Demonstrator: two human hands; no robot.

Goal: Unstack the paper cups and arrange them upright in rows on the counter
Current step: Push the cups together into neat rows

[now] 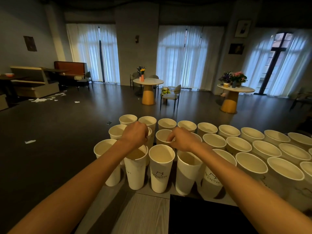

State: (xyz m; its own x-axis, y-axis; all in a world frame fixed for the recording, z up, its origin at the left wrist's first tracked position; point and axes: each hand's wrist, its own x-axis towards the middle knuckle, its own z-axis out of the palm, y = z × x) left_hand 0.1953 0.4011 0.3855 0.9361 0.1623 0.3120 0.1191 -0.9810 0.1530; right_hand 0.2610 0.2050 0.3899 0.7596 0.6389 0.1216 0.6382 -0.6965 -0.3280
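Paper cups (161, 168) upright in three rows along the counter (152, 211), mouths open, nothing visible inside them; printed logo on several near ones. Left hand (135, 134) curled downward over a second-row cup (149, 132), fingers closed at its rim, exact hold hidden behind the knuckles. Right hand (182, 139) pinching the near rim of the neighbouring second-row cup (164, 136) between thumb and fingertips. Both forearms bare, stretched forward from the bottom corners and converging over the front row, wrists bent down. Beyond the counter: two round tables (148, 81), each with flowers (141, 70), chairs, curtained arched windows (182, 56), paper scraps (49, 98) scattered on the dark floor.
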